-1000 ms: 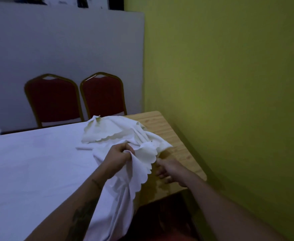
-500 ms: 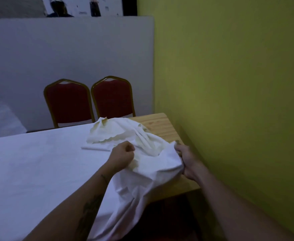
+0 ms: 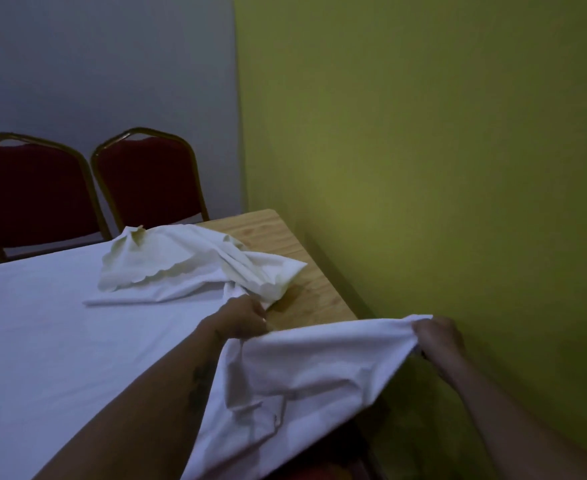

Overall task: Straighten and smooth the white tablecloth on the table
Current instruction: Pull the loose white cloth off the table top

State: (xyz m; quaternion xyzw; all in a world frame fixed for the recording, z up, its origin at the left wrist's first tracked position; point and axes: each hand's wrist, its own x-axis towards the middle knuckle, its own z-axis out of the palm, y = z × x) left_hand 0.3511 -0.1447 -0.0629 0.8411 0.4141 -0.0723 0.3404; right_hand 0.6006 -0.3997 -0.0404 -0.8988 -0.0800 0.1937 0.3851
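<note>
Both hands gripping white tablecloth (image 3: 302,368), left hand (image 3: 242,320) at table (image 3: 306,299), right hand (image 3: 436,336) outstretched

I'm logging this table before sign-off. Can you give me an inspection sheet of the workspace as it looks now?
Surface: wooden table, right end bare, rest under cloth.
Job's things: white tablecloth, flat on the left, bunched in a scalloped heap at the far right, near edge lifted.
Clutter: nothing seen.
Hands: left hand grips the cloth by the heap; right hand grips the lifted edge, out toward the green wall.
Cables: nothing seen.
Surroundings: first red chair and second red chair behind the table; grey wall behind them.
</note>
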